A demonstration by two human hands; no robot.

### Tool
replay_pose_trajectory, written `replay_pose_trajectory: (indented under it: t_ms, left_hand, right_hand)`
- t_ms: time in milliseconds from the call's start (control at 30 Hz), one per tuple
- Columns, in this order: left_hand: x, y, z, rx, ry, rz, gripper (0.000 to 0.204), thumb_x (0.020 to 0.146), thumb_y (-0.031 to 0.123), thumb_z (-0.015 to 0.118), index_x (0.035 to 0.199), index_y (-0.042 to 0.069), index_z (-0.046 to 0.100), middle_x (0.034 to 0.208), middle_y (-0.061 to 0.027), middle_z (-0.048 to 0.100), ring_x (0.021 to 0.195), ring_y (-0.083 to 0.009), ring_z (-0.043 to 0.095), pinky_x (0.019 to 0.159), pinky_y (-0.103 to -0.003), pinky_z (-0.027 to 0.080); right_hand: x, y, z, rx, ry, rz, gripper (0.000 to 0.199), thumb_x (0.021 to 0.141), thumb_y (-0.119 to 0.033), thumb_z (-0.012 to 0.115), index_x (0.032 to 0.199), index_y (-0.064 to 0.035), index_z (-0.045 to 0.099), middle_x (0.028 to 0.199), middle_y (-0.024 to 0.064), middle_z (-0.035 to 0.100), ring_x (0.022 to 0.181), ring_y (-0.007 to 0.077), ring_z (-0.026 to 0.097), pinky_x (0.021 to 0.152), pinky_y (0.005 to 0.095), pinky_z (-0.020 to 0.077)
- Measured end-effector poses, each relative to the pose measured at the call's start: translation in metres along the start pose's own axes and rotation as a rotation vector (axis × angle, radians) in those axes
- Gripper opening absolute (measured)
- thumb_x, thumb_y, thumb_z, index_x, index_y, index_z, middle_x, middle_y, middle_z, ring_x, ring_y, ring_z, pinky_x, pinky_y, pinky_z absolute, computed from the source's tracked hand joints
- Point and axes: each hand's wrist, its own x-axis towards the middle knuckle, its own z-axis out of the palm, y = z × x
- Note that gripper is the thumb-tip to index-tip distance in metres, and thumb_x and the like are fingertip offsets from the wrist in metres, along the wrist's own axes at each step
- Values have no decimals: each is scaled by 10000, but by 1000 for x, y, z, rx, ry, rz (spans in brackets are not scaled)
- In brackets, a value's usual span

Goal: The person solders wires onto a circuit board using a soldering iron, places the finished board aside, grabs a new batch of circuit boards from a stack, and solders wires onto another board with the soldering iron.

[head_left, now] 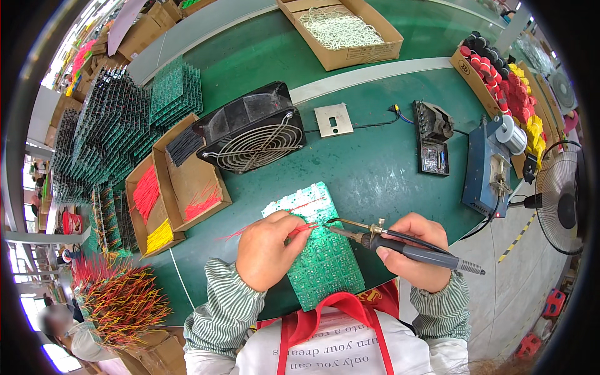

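A green circuit board panel (325,269), divided into many small units, lies on the green table in front of me. My left hand (269,247) is closed in a pinch on thin red wires (301,229), whose ends meet the panel's upper middle. In my right hand (415,250) is a soldering iron (417,251) with a grey handle, gripped like a pen. A thin metal tube is clamped along the iron, and its end and the iron's tip point at the board right beside the wire ends. Another red wire lies across the panel's top part.
A black fan (253,128) stands beyond the panel, left of a metal plate (334,120). Cardboard trays (178,187) hold red, yellow and black wires. Right are a black soldering stand (432,137) and a blue solder station (484,169). Stacked boards (112,131) rise at left.
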Motion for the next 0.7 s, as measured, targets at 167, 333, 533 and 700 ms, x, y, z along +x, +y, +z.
replay_pose_trajectory:
  t_ms: [167, 333, 533, 700]
  left_hand:
    - [0, -2, 0, -27, -17, -16, 99, 771, 99, 684, 825, 20, 654, 737, -84, 591, 571, -189, 562, 517, -289, 438]
    - [1, -2, -1, -21, -40, -20, 110, 772, 109, 680, 826, 17, 652, 740, -84, 586, 571, -193, 551, 521, -291, 430]
    - [1, -1, -2, -22, -41, -23, 113, 765, 103, 683, 824, 13, 649, 737, -87, 584, 577, -194, 557, 527, -289, 435]
    - [-2, -6, -13, 63, 56, 7, 84, 769, 95, 667, 816, 28, 645, 740, -88, 592, 613, -223, 584, 555, -319, 459]
  right_hand:
    - [3, 2, 1, -19, -16, 6, 191, 680, -109, 722, 786, -15, 594, 651, 48, 631, 569, 106, 609, 543, 239, 472]
    - [6, 2, 3, -16, -26, -6, 193, 680, -117, 724, 786, -21, 594, 654, 47, 635, 568, 108, 611, 541, 240, 473]
    - [3, 0, -1, -44, 15, -50, 192, 679, -109, 722, 787, -19, 591, 652, 45, 634, 564, 106, 608, 535, 237, 470]
    - [0, -3, -6, -29, 25, -31, 189, 680, -99, 722, 787, -17, 589, 642, 41, 626, 554, 92, 594, 523, 226, 453]
